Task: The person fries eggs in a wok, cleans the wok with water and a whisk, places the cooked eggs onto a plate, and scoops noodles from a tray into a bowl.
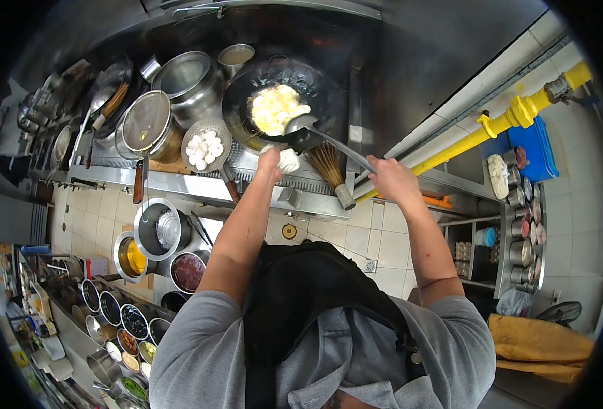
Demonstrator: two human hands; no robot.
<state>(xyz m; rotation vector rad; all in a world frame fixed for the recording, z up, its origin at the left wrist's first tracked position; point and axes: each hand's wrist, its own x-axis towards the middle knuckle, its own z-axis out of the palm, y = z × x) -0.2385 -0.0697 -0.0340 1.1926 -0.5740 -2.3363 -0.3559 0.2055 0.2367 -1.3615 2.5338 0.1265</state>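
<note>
A dark wok [328, 85] sits on the stove and holds pale yellow food [274, 109] that looks like egg, in lumps. My left hand [270, 165] is closed around a folded white cloth [288, 161] at the wok's near edge; any wok handle under the cloth is hidden. In my right hand [391, 178] is the long handle of a metal ladle [339, 144], whose bowl rests in the wok against the right side of the food. A bamboo wok brush [330, 172] lies between my two hands on the stove front.
Left of the wok, a perforated skimmer [223, 140] carries white pieces, beside a fine strainer [146, 121] and a large metal pot [187, 75]. Several ingredient containers [134, 320] stand at lower left. A yellow gas pipe [451, 140] runs along the right wall.
</note>
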